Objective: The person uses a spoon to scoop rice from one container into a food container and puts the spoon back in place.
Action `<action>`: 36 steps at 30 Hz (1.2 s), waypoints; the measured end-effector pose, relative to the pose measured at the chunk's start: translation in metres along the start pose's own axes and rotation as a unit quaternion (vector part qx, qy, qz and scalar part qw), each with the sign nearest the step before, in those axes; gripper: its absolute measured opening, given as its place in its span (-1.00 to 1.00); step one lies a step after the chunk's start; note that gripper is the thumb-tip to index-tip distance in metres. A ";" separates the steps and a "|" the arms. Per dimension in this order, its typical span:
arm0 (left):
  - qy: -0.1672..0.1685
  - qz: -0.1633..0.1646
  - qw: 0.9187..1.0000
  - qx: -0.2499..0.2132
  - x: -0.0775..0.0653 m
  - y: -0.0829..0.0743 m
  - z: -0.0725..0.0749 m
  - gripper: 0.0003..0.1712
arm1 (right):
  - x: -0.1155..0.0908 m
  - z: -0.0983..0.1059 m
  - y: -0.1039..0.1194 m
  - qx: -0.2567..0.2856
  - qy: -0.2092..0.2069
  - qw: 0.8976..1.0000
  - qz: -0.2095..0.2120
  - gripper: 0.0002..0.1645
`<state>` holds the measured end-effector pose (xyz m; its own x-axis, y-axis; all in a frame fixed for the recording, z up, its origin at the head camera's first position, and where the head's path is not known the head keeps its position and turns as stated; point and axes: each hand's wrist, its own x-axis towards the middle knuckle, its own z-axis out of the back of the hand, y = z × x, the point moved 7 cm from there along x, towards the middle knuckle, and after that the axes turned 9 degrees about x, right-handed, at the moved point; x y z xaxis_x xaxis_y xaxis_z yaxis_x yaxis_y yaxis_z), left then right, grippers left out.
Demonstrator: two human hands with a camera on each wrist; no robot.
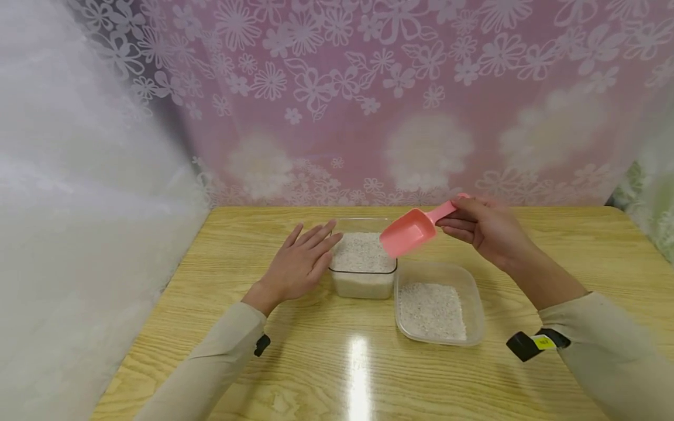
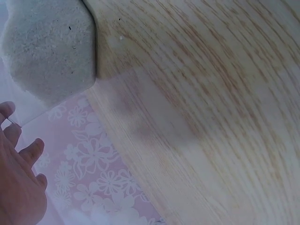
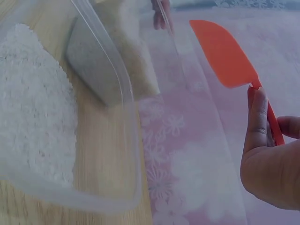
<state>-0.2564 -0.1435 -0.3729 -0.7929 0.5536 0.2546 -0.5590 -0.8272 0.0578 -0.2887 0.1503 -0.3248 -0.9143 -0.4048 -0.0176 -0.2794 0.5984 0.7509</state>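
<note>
My right hand (image 1: 487, 231) grips the handle of a pink scoop (image 1: 409, 231), raised above the right edge of a clear container (image 1: 363, 286) full of rice. No rice shows in the scoop's bowl. In the right wrist view the scoop (image 3: 222, 54) is seen from its side, the fingers pinching its handle. My left hand (image 1: 300, 263) rests with extended fingers against the left rim of the full container. A second, frosted plastic container (image 1: 475, 310) stands nearer on the right, with rice (image 1: 433, 310) covering part of its bottom.
Both containers stand on a wood-grain table (image 1: 295, 362). Behind its far edge hangs a pink flowered curtain (image 1: 326, 128). Pale sheeting (image 1: 95, 222) hangs along the left side. A few loose specks lie on the tabletop in the left wrist view.
</note>
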 end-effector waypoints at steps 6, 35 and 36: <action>-0.004 -0.005 1.000 0.000 0.002 -0.001 0.001 -0.40 | 0.014 -0.012 -0.021 -0.065 -0.019 0.998 -0.009 -0.77; -0.009 -0.005 1.000 0.003 0.000 0.000 -0.001 -0.44 | 0.029 -0.038 -0.063 -0.271 -0.075 0.959 0.023 -0.70; -0.009 -0.006 1.000 0.004 0.000 0.000 -0.001 -0.44 | 0.029 -0.039 -0.065 -0.271 -0.073 0.959 0.021 -0.71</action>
<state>-0.2570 -0.1431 -0.3742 -0.7821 0.5613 0.2709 -0.5661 -0.8216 0.0679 -0.2860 0.0724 -0.3489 -0.9638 -0.2631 -0.0426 -0.0838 0.1476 0.9855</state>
